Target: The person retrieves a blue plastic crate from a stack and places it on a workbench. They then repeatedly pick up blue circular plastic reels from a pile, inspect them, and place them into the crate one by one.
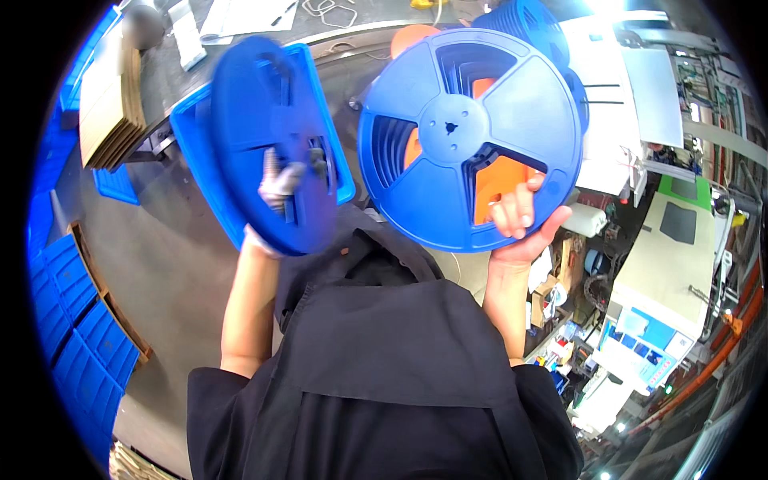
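On the left, a blue plastic reel [244, 104] is tilted nearly edge-on and smeared by motion. My left hand [278, 182], in a pale glove, grips it, with fingers showing through an opening in the reel. To the right, a blue reel [524, 104] with three cut-out windows faces me. Several more blue rims show through its windows, stacked behind it, along with something orange [502, 186]. My bare right hand [520, 224] is closed round the lower right rim of the front reel, its fingers reaching in at a window and its thumb outside.
A blue bin [342, 164] stands behind the left reel. Folded cardboard [112, 112] lies at the far left, above blue crates [88, 280] on a wooden pallet. More blue reels [532, 28] sit at the back right. A beige machine [664, 240] stands at the right.
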